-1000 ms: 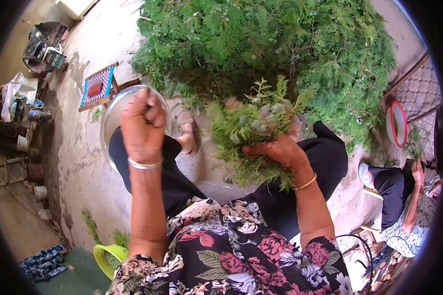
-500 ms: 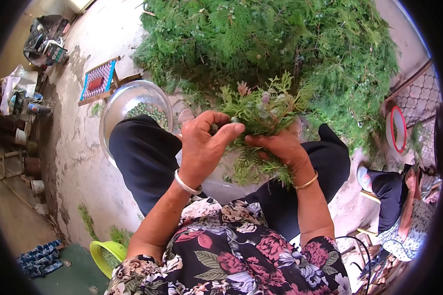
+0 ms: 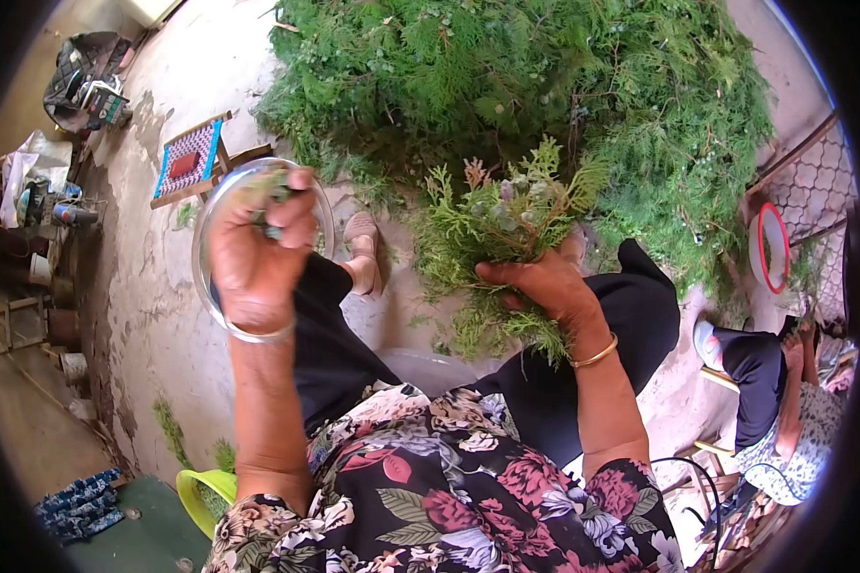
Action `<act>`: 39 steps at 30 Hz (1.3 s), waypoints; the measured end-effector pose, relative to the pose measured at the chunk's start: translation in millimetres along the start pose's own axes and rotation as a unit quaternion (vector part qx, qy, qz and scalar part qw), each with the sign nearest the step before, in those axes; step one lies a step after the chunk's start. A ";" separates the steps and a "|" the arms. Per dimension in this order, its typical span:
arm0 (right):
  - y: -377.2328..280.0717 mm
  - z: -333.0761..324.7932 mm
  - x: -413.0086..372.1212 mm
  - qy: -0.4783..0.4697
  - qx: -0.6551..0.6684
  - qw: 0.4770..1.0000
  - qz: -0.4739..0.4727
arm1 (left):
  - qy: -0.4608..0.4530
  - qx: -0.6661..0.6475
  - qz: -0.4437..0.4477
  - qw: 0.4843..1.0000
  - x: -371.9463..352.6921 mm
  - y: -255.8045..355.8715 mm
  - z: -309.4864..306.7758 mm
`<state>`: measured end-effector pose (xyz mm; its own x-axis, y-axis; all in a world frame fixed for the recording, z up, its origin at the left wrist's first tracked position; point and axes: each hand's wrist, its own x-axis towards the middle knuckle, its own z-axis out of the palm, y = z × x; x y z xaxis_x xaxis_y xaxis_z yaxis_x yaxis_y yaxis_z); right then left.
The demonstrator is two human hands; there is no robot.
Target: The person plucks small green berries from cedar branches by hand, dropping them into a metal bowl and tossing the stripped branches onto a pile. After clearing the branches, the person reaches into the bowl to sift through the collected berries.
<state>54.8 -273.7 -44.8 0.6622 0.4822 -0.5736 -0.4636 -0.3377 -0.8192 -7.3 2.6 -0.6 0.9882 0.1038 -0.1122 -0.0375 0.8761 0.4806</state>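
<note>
My right hand (image 3: 540, 285) is closed around a bunch of leafy green arborvitae sprigs (image 3: 506, 215), with pale bluish-green seed cones among the leaves. Over the shiny metal basin (image 3: 327, 215) at left is my left hand (image 3: 258, 258), its fingers curled and smeared by motion. A few green seed cones (image 3: 271, 230) show in its palm and between its fingers. The hand hides most of the basin's inside.
A large heap of cut green branches (image 3: 516, 86) lies ahead. Beside the basin stands a small woven stool (image 3: 189, 160). A yellow-green bucket (image 3: 196, 501) is at lower left, a red-rimmed round container (image 3: 768, 250) at right. Another person (image 3: 784, 401) sits at far right.
My left hand has left the sprigs and swung left over the basin, carrying seed cones. My right hand keeps its hold on the sprigs, nearly unmoved.
</note>
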 end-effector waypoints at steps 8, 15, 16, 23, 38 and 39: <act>-1.2 -3.2 7.9 -0.038 -0.006 0.998 -0.039 | 0.320 0.585 0.240 0.706 -3.3 119.3 -74.7; 3.1 -3.1 13.0 -0.018 -0.014 0.999 -0.047 | 0.215 0.717 0.290 0.597 -16.2 66.2 -57.1; 0.5 -1.6 13.1 -0.001 -0.025 0.999 -0.032 | 0.217 0.641 0.224 0.702 -21.9 24.5 -12.4; 45.9 -4.5 44.4 0.145 -0.377 0.777 -0.484 | 0.019 0.383 -0.071 0.921 -23.8 -100.2 40.2; 43.7 1.0 44.9 0.023 -0.342 0.879 -0.330 | 0.025 0.498 -0.060 0.865 -5.8 -115.3 51.8; 41.6 2.0 43.3 0.022 -0.342 0.880 -0.330 | 0.025 0.498 -0.060 0.865 -5.4 -114.8 48.5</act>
<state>63.0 -265.3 -103.7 0.6836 0.7287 0.0401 0.4827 -0.4103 -0.7737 -1.2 -121.5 -13.0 0.9675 0.0825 -0.2389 0.2360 0.0440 0.9708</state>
